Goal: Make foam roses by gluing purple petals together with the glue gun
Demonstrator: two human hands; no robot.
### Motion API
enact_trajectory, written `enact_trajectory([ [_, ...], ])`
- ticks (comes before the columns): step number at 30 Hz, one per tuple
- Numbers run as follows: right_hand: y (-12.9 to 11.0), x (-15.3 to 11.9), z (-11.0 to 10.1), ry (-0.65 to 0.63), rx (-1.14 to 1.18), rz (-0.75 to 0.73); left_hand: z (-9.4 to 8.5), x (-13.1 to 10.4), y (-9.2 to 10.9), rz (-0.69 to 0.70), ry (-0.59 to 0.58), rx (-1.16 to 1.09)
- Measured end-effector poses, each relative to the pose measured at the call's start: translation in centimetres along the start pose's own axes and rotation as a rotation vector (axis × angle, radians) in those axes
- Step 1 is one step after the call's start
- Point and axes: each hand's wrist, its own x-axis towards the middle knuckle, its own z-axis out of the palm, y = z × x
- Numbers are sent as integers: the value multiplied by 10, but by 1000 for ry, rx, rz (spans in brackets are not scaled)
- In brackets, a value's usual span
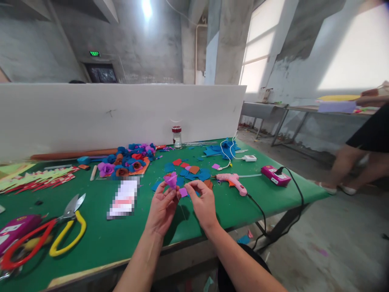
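A purple paper flower (170,179) is pinched in my left hand (164,207), raised a little above the green tabletop. Close beside it, my right hand (202,202) has thumb and forefinger pressed together, with a small purple paper petal (183,192) at the fingertips. Cut paper petals in blue (203,174), red and brown lie scattered just beyond both hands. To the right of my right hand rests a pink glue gun (232,181), a clear glue stick poking from its back.
Finished paper flowers (133,158) are heaped at the back left. Scissors (73,209) with red and yellow handles lie front left. A jar (176,137) stands by the white partition (121,113). A magenta power block (275,176) with a black cord sits right. Another person stands far right.
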Motion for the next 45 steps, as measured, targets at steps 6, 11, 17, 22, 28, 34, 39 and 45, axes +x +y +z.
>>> enact_trajectory([
  [6,-9,-3,3,-44,11,-75,1,-1,1,-41,-36,7],
  [11,-11,-6,6,-84,18,-95,0,-1,-2,16,-43,75],
  [17,-13,-11,4,-52,-173,-228,4,-3,-3,140,-29,212],
  [22,-4,-7,3,-59,-60,-101,5,-3,-4,187,19,264],
  [28,9,-2,9,-72,130,103,6,-2,-5,139,4,250],
  [34,3,-2,9,-36,127,130,9,-8,-5,157,8,336],
  [39,0,0,7,-82,354,282,6,-7,-3,189,21,350],
  [45,7,4,5,33,391,271,4,-5,-2,195,56,360],
])
